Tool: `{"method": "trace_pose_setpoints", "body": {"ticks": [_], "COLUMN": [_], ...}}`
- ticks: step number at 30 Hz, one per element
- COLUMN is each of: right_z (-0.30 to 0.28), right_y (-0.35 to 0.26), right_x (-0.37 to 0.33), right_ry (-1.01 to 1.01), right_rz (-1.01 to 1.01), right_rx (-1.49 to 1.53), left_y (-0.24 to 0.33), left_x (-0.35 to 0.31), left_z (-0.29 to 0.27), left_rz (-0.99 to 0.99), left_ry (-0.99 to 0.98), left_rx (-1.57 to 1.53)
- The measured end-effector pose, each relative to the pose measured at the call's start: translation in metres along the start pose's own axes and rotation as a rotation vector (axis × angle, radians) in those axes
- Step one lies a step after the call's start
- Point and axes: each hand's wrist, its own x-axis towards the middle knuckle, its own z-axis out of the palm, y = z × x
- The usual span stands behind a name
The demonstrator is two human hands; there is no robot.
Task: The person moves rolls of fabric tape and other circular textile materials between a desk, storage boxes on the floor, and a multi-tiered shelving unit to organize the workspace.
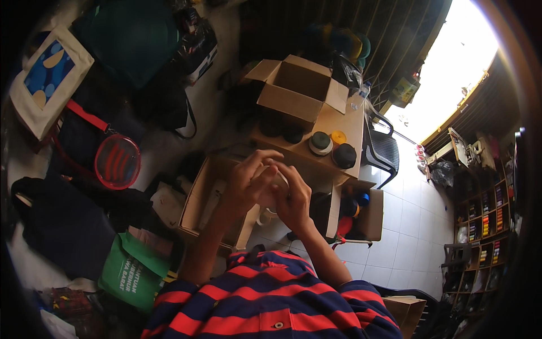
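Observation:
In front of my striped shirt, both hands are raised around a pale, rounded thing (278,185). My left hand (244,182) is curled over its left and upper side, with the fingers bent across the top. From the right, my right hand (296,199) closes on it, the fingertips meeting near those of the left. The fingers cover much of the thing, so its kind is unclear. Beyond the hands on the table lie rolls of webbing or tape: a dark green one (320,140) atop a white one, a yellow one (338,137) and a black one (344,156).
An open cardboard box (291,104) stands on the wooden table (350,125). Lower boxes flank me, one at left (195,195) and one at right (370,217). A black chair (379,146) is beyond the table. Bags, including a green one (132,271), crowd the left. Thread shelves (480,243) line the right.

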Motion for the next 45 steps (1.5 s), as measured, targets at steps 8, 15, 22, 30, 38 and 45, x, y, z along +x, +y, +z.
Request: {"method": "trace_pose_setpoints", "body": {"ticks": [8, 15, 22, 30, 38, 45], "right_z": [0.05, 0.021, -0.007, -0.07, -0.194, -0.238], "right_y": [0.0, 0.004, 0.025, 0.033, 0.084, 0.118], "right_x": [-0.009, -0.017, -0.02, -0.018, -0.032, -0.051], "right_ry": [0.392, 0.17, 0.342, 0.418, 0.328, 0.479], "right_rz": [0.076, 0.208, 0.137, 0.124, 0.152, 0.065], "right_rx": [0.09, 0.21, 0.15, 0.073, 0.061, -0.177], "left_y": [-0.021, -0.026, -0.01, 0.005, 0.021, 0.005], "left_x": [-0.009, -0.009, 0.0, 0.032, 0.087, 0.08], "left_z": [0.035, 0.022, 0.062, 0.155, 0.205, 0.302], "left_rz": [-0.044, -0.061, -0.055, 0.04, 0.102, 0.042], "left_ry": [0.609, 0.311, 0.251, 0.52, -0.123, 0.131], "left_rx": [-0.242, -0.095, -0.243, -0.211, 0.118, -0.07]}}
